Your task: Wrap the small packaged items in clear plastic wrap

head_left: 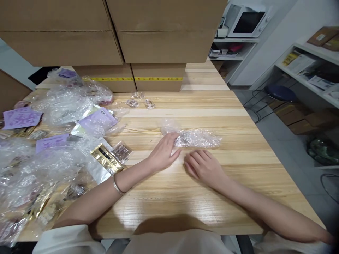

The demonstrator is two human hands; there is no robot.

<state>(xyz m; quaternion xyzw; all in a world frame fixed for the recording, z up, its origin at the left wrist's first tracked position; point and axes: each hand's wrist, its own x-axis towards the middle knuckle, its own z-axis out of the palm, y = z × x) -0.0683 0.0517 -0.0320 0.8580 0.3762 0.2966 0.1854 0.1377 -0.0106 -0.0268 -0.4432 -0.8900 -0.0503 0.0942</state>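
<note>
A crumpled clear plastic bag (198, 138) lies flat on the wooden table in front of me. My left hand (165, 151) rests at its left end, with fingertips touching the plastic and the thumb held apart. Just below the bag, my right hand (203, 165) lies on the tabletop with its fingers curled in; nothing shows in them. Left of my left hand are a gold foil packet (107, 158) and a small clear packet with dark contents (122, 151).
Clear plastic bags (63, 102) and purple cards (99, 121) are heaped along the left side. Several small packets (132, 103) lie farther back. Stacked cardboard boxes (159, 76) stand at the rear. Beyond are a microwave (249, 22) and a blue stool (280, 92).
</note>
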